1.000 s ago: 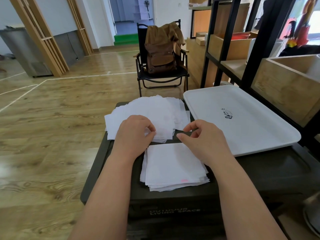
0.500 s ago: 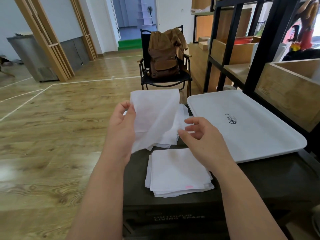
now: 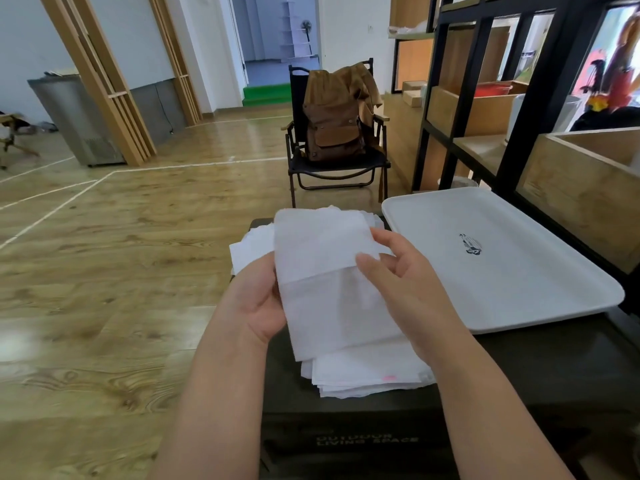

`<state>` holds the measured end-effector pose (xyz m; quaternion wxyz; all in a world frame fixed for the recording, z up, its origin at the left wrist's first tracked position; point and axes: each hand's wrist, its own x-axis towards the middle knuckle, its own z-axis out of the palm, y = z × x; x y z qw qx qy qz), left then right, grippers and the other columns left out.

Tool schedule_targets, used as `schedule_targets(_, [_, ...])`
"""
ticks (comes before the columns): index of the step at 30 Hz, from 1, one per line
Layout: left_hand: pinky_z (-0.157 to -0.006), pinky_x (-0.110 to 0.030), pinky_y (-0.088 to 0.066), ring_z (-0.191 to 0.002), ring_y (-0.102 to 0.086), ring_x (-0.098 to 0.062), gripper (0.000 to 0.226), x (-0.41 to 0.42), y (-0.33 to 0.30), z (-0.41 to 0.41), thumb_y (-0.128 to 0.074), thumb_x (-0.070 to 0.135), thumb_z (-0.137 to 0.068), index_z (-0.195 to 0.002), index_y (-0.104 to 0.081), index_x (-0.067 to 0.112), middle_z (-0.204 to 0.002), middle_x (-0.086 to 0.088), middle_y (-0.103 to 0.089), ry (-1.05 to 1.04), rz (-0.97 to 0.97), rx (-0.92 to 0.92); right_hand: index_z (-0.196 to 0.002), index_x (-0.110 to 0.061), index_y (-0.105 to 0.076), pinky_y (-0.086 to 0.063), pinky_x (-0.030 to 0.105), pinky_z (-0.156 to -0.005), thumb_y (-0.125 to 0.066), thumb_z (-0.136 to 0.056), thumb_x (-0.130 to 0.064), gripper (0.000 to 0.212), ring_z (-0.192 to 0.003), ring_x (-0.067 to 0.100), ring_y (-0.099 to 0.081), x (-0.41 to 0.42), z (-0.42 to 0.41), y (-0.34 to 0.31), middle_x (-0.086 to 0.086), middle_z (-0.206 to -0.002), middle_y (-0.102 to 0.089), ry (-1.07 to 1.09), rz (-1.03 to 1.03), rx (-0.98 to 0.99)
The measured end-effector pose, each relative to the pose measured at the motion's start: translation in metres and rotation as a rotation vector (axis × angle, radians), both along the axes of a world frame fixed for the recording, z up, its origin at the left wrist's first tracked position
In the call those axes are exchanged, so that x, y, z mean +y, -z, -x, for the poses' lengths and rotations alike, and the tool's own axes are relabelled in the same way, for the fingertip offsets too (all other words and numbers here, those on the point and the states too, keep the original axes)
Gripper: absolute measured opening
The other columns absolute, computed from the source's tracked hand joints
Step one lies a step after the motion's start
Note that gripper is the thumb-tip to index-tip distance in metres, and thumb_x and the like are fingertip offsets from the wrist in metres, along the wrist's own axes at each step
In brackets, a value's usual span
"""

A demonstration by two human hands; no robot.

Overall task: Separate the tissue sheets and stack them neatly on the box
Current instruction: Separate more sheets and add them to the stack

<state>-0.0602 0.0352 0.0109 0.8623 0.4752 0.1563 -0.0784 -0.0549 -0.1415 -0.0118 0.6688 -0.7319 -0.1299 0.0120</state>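
Your left hand (image 3: pixel 263 303) and right hand (image 3: pixel 398 275) each pinch the tissue sheet (image 3: pixel 332 289) at centre frame; pull unevenly and it could tear or land crooked on the stack (image 3: pixel 367 375)

The tissue sheet (image 3: pixel 332 271) I hold is plain white. Below it, the white stack (image 3: pixel 367 372) shows one pink mark, on my dark olive box (image 3: pixel 519 368); right, a white tray (image 3: pixel 491 258).

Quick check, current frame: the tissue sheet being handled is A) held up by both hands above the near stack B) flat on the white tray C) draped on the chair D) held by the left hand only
A: the left hand and right hand each grip a side of the tissue sheet, held above the near stack on the box; the white tray holds no tissue.
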Motion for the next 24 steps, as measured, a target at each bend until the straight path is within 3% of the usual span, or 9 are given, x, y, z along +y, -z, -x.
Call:
schedule_targets(2, [-0.081,-0.038,-0.055,-0.102,-0.067,-0.027,0.045,0.001,0.000,0.001,-0.043,0.037,-0.103,-0.125,-0.063,0.003,-0.120,-0.012,-0.070,0.011,-0.043,0.018,-0.107,-0.054,-0.045,-0.048,0.007,-0.054,-0.064,-0.091,-0.036,0.031,-0.081,-0.018,-0.060,0.003,0.000,0.001,-0.039,-0.079,-0.064,0.076,-0.012,-0.015])
schedule_targets(4, [-0.066,-0.033,-0.055,-0.086,-0.072,-0.022,0.059,0.004,-0.001,0.003,-0.032,0.059,-0.100,-0.117,-0.065,0.013,-0.099,-0.009,-0.076,0.066,-0.078,-0.010,-0.113,-0.054,-0.044,-0.059,0.024,-0.067,-0.067,-0.089,-0.035,0.039,-0.088,0.010,-0.067,0.005,-0.001,0.003,-0.010,-0.091,-0.071,0.175,-0.022,-0.019])
schedule_targets(5, [-0.061,-0.030,-0.055,-0.079,-0.073,-0.020,0.056,0.005,-0.003,0.003,-0.032,0.064,-0.098,-0.113,-0.063,0.019,-0.092,-0.006,-0.076,0.066,-0.157,-0.042,-0.115,-0.055,-0.043,-0.060,0.032,-0.074,-0.068,-0.088,-0.036,0.042,-0.090,0.020,-0.067,0.004,-0.001,0.003,0.004,-0.095,-0.070,0.215,-0.027,-0.017])
schedule_targets(7, [-0.064,-0.032,-0.057,-0.080,-0.075,-0.018,0.040,0.005,-0.005,0.006,-0.043,0.062,-0.095,-0.116,-0.058,0.032,-0.094,-0.006,-0.077,0.026,-0.428,-0.136,-0.119,-0.055,-0.043,-0.058,0.030,-0.073,-0.069,-0.087,-0.037,0.045,-0.090,0.026,-0.064,0.003,-0.002,0.004,0.014,-0.095,-0.067,0.275,-0.040,-0.031])
schedule_targets(10, [-0.076,-0.032,-0.060,-0.085,-0.074,-0.021,0.024,0.010,-0.006,0.007,-0.067,0.040,-0.090,-0.114,-0.065,0.045,-0.093,-0.009,-0.076,0.006,-0.744,-0.350,-0.118,-0.053,-0.049,-0.056,0.026,-0.062,-0.069,-0.088,-0.034,0.040,-0.083,0.025,-0.064,-0.004,-0.002,0.003,0.011,-0.085,-0.068,0.239,-0.022,-0.080])
schedule_targets(14, [-0.071,-0.022,-0.056,-0.084,-0.073,-0.016,0.028,0.012,-0.006,0.012,-0.080,0.015,-0.080,-0.096,-0.074,0.038,-0.087,0.002,-0.077,0.036,-0.902,-0.501,-0.105,-0.041,-0.067,-0.058,0.023,-0.074,-0.072,-0.085,-0.018,0.030,-0.085,0.007,-0.067,-0.009,-0.001,0.003,-0.011,-0.092,-0.072,0.171,0.066,-0.156])
schedule_targets(18, [-0.074,-0.035,-0.057,-0.076,-0.067,-0.024,0.030,0.007,-0.002,0.010,-0.083,0.016,-0.075,-0.089,-0.074,0.041,-0.082,-0.002,-0.072,-0.016,-1.107,-0.447,-0.105,-0.041,-0.066,-0.047,0.006,-0.068,-0.072,-0.085,-0.020,0.030,-0.082,-0.007,-0.059,-0.009,-0.002,0.003,-0.023,-0.093,-0.064,0.247,0.215,-0.213])
schedule_targets(20, [-0.068,-0.031,-0.054,-0.064,-0.059,-0.015,0.029,0.008,0.000,0.009,-0.084,0.020,-0.075,-0.088,-0.073,0.043,-0.071,0.002,-0.066,-0.012,-1.129,-0.446,-0.109,-0.039,-0.067,-0.043,0.001,-0.066,-0.072,-0.085,-0.022,0.030,-0.078,-0.009,-0.056,-0.009,-0.002,0.004,-0.024,-0.091,-0.062,0.281,0.267,-0.226])
schedule_targets(24, [-0.049,-0.009,-0.032,-0.049,-0.037,-0.002,0.019,0.008,0.002,0.008,-0.083,0.027,-0.077,-0.082,-0.075,0.044,-0.050,0.019,-0.041,-0.015,-1.169,-0.439,-0.106,-0.034,-0.072,-0.045,0.001,-0.067,-0.073,-0.085,-0.026,0.022,-0.077,-0.007,-0.057,-0.013,-0.003,0.006,-0.023,-0.084,-0.062,0.331,0.322,-0.250])
